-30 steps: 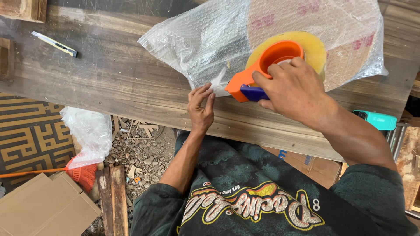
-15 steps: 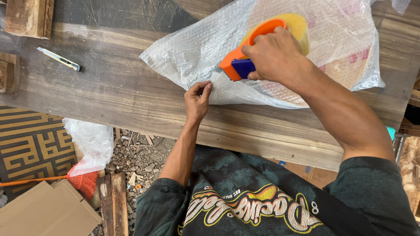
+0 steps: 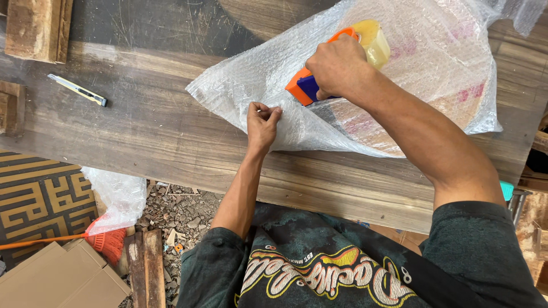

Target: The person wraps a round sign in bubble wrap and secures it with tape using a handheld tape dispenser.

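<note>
Right hand [image 3: 337, 65]: clenched around the tape gun [image 3: 337, 63], which is pressed on the bubble wrap [image 3: 434, 63].
Left hand [image 3: 261, 122]: the wrap's near fold is pinched flat between fingertips.
Parcel: a round flat thing, wrapped, laid on the bench [image 3: 142, 131] at upper right.
Technique: the fold is best kept taut and the gun drawn evenly, so the tape is laid without wrinkles.
Bench: worn dark planks; a cutter [image 3: 77, 89] is left well apart at left.
Floor: gravel, cardboard [image 3: 51, 279], a broom [image 3: 103, 242].
</note>
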